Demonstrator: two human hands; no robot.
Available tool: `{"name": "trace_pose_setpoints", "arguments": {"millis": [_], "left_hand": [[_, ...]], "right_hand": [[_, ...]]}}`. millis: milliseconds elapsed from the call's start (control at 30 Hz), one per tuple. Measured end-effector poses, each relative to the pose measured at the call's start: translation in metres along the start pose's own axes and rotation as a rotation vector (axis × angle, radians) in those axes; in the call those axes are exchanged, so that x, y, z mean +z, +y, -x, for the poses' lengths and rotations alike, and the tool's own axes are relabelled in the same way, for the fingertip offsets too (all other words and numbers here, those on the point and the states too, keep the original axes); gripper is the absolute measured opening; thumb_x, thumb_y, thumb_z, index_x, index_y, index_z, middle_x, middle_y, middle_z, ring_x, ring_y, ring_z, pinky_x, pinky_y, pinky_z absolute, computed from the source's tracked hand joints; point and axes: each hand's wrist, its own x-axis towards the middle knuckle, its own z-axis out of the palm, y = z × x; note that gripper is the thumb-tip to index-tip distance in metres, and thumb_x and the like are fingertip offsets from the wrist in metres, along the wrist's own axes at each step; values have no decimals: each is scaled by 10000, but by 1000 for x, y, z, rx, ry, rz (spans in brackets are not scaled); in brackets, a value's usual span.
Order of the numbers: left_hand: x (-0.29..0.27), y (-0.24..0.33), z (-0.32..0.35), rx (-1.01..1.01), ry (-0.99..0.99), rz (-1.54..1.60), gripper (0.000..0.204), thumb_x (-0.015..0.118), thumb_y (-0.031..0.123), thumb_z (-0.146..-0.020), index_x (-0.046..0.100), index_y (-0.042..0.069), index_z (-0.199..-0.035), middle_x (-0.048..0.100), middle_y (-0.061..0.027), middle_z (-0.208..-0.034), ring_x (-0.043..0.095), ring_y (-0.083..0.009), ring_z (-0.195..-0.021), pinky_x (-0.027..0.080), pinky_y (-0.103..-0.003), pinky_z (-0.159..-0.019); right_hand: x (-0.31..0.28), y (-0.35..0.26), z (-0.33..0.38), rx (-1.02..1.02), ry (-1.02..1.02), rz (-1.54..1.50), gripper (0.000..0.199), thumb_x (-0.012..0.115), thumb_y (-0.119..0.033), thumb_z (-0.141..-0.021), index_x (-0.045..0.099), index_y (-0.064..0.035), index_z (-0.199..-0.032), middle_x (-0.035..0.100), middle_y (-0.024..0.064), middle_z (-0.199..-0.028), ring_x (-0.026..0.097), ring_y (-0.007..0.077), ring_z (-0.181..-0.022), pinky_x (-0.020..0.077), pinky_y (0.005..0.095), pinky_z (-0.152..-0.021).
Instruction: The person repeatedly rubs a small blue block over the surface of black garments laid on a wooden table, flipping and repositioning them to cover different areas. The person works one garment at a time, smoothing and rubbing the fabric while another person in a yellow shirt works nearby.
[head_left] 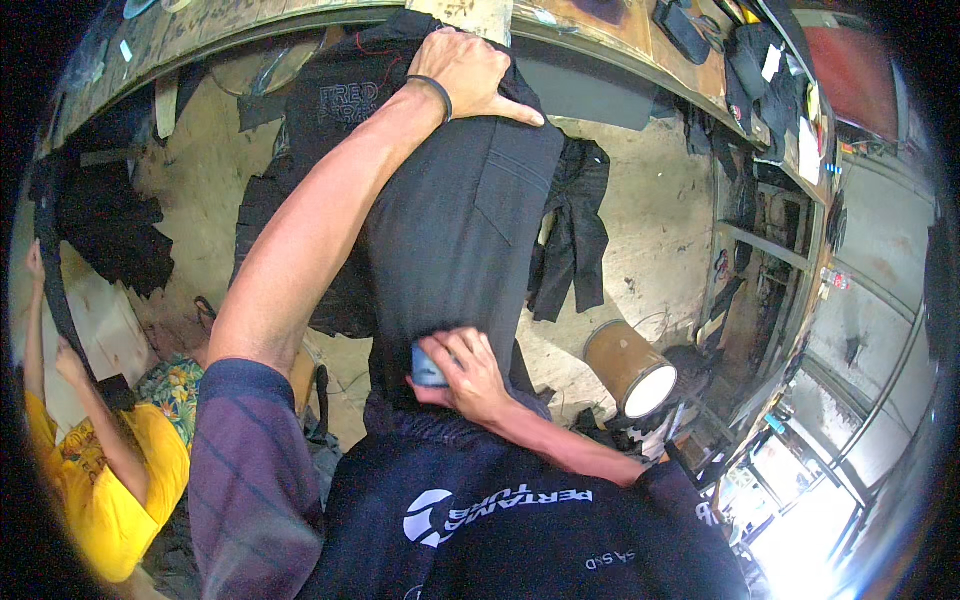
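Black trousers (455,200) stretch away from my body toward the workbench, with a stitched pocket near their far right side. At their far end my left hand (462,75) has its fingers curled over the fabric and its thumb laid out to the right. A black band circles that wrist. Close to my body, my right hand (465,375) grips a small light-blue rounded object (428,362) against the trousers. The hand is slightly blurred, and fingers cover much of the object, so its kind is unclear.
A wooden workbench (600,35) runs across the far side. Dark garments (575,230) lie beyond the trousers on the right, near a brown drum (625,360) with a white end. At left, a person in a yellow shirt (110,480) holds a long dark strip (62,290).
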Motion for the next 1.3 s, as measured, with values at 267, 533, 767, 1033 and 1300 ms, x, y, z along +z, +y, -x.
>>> {"name": "trace_pose_setpoints", "arguments": {"millis": [267,533,767,1033,1300], "left_hand": [[-11,11,-2,-87,-240,-140,1116,467,1059,-724,834,40,-993,784,-204,-918,770,-343,-886,595,-477,-792],[-109,-7,83,-436,-112,-104,1060,713,904,-701,700,54,-1333,630,-286,-1425,563,-378,-1394,408,-580,-1135],[8,21,70,-203,78,47,1246,650,947,-710,340,266,-1705,189,-172,-1797,89,-317,-1680,-20,-721,-1294],[29,11,45,-243,193,41,1259,606,991,-707,304,301,-1716,163,-185,-1799,97,-344,-1676,-29,-726,-1286],[31,17,34,-338,106,-16,1269,672,953,-693,289,315,-1721,146,-180,-1804,82,-370,-1675,-24,-711,-1291]], "right_hand": [[9,-20,48,109,103,165,626,968,-313,-657,726,-52,-1172,684,124,-1125,634,331,-1040,500,462,-910],[28,-56,106,-24,117,51,564,913,-422,-783,702,-67,-1167,670,93,-1137,628,299,-1052,512,431,-888],[-2,-22,30,-220,-175,39,497,865,-429,-776,723,-60,-1076,664,123,-1026,622,345,-1037,522,484,-919],[-19,41,-92,-128,279,273,478,886,-335,-715,710,-72,-1072,650,137,-1068,584,368,-1012,481,512,-860],[-35,35,-51,-224,69,204,466,937,-338,-651,748,-89,-996,671,116,-994,618,340,-986,498,483,-884]]}}
